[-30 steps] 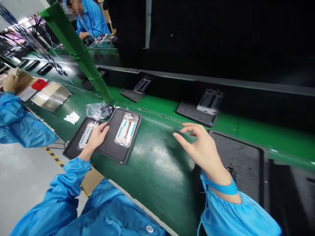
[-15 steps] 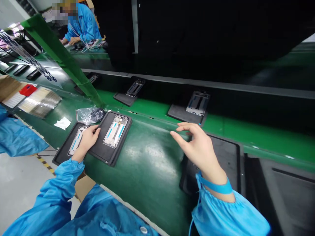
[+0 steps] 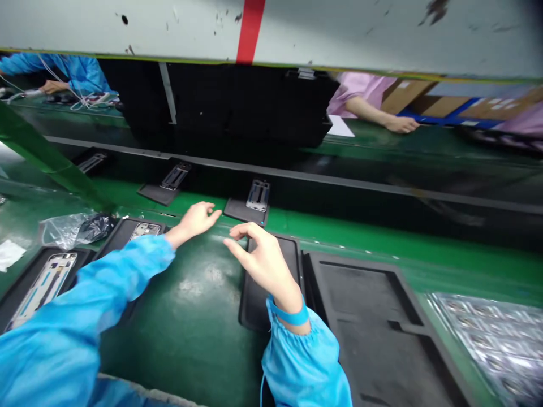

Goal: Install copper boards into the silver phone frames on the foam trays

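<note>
Entry, my workstation: my left hand (image 3: 195, 221), bare, fingers loosely curled, holds nothing and reaches out of a glossy blue sleeve (image 3: 127, 271), with the arm stretched forward and slanting across the bench. Just beside it, lower and to the right, is my right hand (image 3: 263, 263), also bare and holding nothing, thumb and forefinger spread apart, with a blue wristband (image 3: 292, 316) cinching the cuff. The two hands are near each other but apart. My left hand is nearest a rectangular phone frame (image 3: 145, 229), silver-edged, lying in a black rubbery tray (image 3: 116, 240). A second phone frame (image 3: 42, 291), with blue strips inside, lies in another black tray (image 3: 31, 271) further left. My right hand hovers over a narrow black tray (image 3: 254, 305). Two more phone frames (image 3: 258, 195) (image 3: 175, 176) sit on dark mats along the far edge of the glossy green bench (image 3: 190, 322). Also listed: a crumpled clear plastic bag (image 3: 72, 230), a large black foam tray (image 3: 373, 333) with stepped cut-outs, and a silvery tray (image 3: 487, 345) of small parts (too blurred to identify). Beyond, a co-worker's hand (image 3: 55, 86) rests among white cables (image 3: 85, 102), and a pink-sleeved arm (image 3: 365, 107) lies on the far bench.
</note>
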Action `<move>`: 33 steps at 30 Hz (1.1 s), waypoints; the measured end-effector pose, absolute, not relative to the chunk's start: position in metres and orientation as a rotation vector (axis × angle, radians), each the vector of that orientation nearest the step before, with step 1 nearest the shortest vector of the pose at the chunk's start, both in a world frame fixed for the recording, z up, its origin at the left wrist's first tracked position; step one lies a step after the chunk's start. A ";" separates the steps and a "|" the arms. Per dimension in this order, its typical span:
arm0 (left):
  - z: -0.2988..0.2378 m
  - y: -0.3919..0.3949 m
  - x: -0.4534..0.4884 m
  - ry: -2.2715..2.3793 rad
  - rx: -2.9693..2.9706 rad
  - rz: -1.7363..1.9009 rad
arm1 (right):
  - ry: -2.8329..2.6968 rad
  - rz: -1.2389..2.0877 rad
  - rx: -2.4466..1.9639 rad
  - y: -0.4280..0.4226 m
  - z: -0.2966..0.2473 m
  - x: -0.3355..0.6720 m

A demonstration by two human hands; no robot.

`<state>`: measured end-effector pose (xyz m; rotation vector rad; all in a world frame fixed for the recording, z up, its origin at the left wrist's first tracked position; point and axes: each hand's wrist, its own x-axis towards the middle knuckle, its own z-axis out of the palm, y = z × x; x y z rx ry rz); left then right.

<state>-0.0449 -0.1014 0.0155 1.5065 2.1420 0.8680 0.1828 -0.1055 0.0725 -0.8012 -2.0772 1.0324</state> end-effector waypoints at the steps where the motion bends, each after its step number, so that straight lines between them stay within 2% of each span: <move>1: 0.008 -0.076 -0.027 2.114 1.481 0.869 | -2.075 1.016 -0.823 -0.106 0.077 0.189; 6: -0.017 -0.016 0.010 2.039 1.272 0.989 | -1.930 0.930 -0.998 -0.099 0.091 0.218; 12: -0.013 -0.045 -0.024 1.919 0.961 1.168 | -1.900 0.730 -1.223 -0.081 0.085 0.240; 19: 0.005 -0.176 -0.057 1.844 0.736 1.407 | -2.292 0.741 -1.792 -0.060 0.060 0.255; 24: -0.010 -0.301 -0.044 1.773 0.662 1.437 | -2.327 0.930 -2.063 -0.045 0.024 0.255; 29: -0.036 -0.380 -0.021 1.812 0.621 1.340 | -2.386 1.000 -2.117 -0.034 0.002 0.252; 33: -0.031 -0.404 -0.009 1.979 0.902 1.138 | -2.548 0.997 -1.953 -0.031 0.004 0.248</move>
